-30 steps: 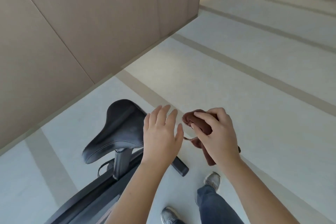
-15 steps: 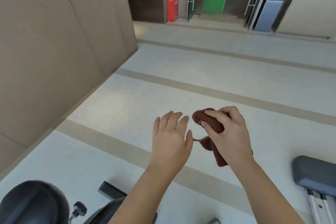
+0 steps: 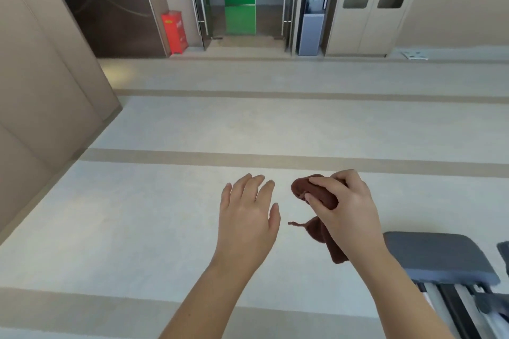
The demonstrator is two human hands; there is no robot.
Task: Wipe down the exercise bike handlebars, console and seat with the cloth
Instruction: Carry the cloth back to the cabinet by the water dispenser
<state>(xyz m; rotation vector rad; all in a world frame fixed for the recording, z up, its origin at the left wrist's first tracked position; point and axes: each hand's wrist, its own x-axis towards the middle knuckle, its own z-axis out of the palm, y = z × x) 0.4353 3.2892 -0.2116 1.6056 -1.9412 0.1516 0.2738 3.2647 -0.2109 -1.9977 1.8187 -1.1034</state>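
Cloth [image 3: 300,188] gripped by right hand [image 3: 349,213]; left hand [image 3: 248,219] flat beside; bin [image 3: 369,19] contents unseen.

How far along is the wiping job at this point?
Done: nothing confirmable; no handlebars, console or seat in view. In hand: the right hand grips the bunched brown cloth; the left hand is open and empty. Left: unclear, since the cloth touches nothing now.

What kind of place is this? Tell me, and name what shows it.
Probably a gym corner off a public building's lobby: a grey padded bench on metal rails, beige built-in twin waste bins, and a red fire-equipment box standing on the floor.
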